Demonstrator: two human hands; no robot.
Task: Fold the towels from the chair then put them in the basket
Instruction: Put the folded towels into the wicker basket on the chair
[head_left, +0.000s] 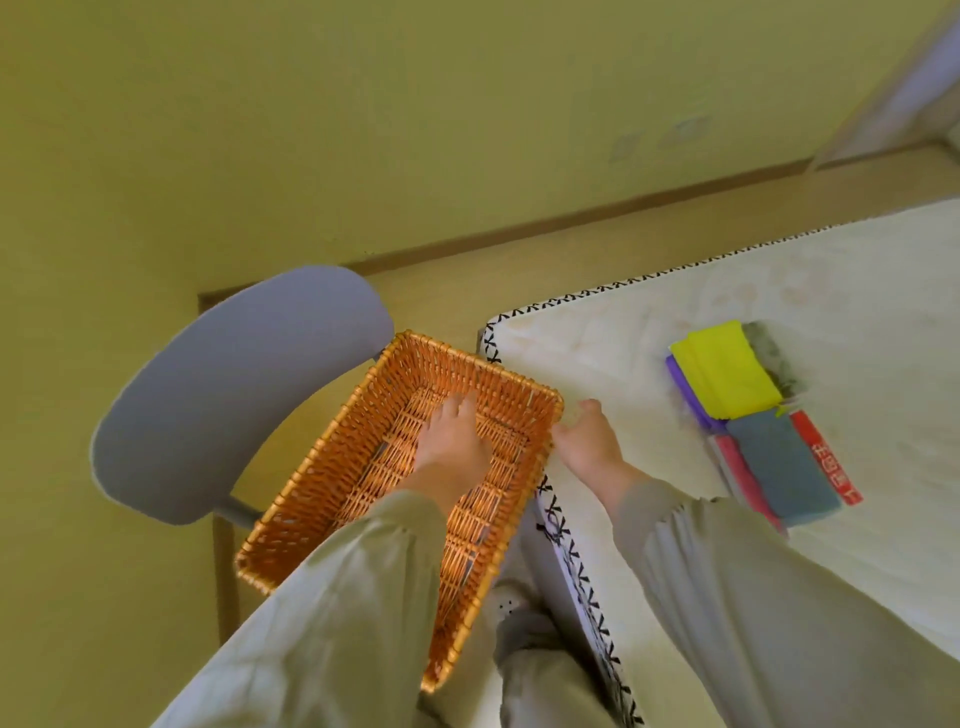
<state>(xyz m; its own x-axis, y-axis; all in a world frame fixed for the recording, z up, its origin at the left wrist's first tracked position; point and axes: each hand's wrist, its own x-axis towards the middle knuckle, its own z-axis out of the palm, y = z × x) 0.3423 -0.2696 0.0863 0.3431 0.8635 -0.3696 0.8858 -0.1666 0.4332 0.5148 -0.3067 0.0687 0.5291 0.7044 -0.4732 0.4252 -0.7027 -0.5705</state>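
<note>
Folding apparently done: towel stack (748, 410) mid-right on mattress (597, 343), none left on chair (234, 389). Wicker basket (332, 457) centre, unloaded. Left hand (453, 441) flat inside; right hand (588, 441) at rim, grip unclear.

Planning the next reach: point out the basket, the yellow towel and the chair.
basket (358, 447): head view, left inner wall.
yellow towel (724, 371): head view, middle of its top face.
chair (234, 384): head view, middle of the grey pad.

This is looking like a bedroom in a home, where a bare quilted mattress (597, 353) is lying near a plain wall (363, 130) with a wooden skirting board (571, 218), and a padded chair (234, 395) and a wicker basket (322, 499) are sitting beside it.
</note>
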